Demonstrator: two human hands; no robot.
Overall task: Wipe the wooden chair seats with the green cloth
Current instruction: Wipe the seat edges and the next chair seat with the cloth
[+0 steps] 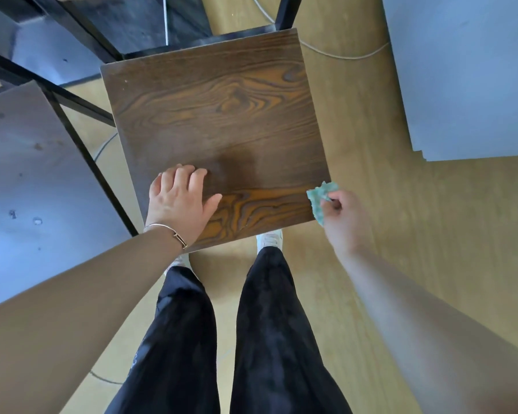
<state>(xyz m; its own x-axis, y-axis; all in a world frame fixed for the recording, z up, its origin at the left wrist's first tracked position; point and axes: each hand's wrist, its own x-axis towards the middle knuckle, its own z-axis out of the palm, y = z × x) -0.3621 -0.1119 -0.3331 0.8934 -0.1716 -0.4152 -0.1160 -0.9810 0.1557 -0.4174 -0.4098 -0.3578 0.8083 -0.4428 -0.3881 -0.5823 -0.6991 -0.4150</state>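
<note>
Floor: pale yellow wood-look boards [371, 204] run under and all round the chair seat [222, 130]; a thin light cable [341, 56] loops across them beyond the seat's far right corner.
Hidden or cut off: the chair's legs lie beneath the seat, out of sight. Only lengths of black metal frame [81, 144] show at its far edge and off to its left. A grey panel left of the seat [27, 189] and another to its right [467, 79] both run off the picture, and what they belong to cannot be told. Part of the green cloth [319, 198] is tucked inside the right hand [346, 222], whose fingertips are blurred.
Seat surface: square slab of dark brown wood with bold orange-brown grain, swirling in knots near the far side and along the near edge. A duller, darker patch sits in the middle of the near half.
Cloth: small, crumpled, pale blue-green and rough-looking. It sits at the seat's near right corner and overlaps the right edge; whether it presses on the wood cannot be told.
Hands: well apart. The left hand [178, 201] lies palm down on the near left part of the seat, fingers loosely spread on the wood and holding nothing, with a thin metal bracelet [168, 231] round the wrist. The right hand is just off the seat's right edge, thumb and fingers pinching the cloth.
Person: black trousers [269, 324] and light shoes [269, 236] stand at the seat's near edge, with the shoe tips partly under it.
</note>
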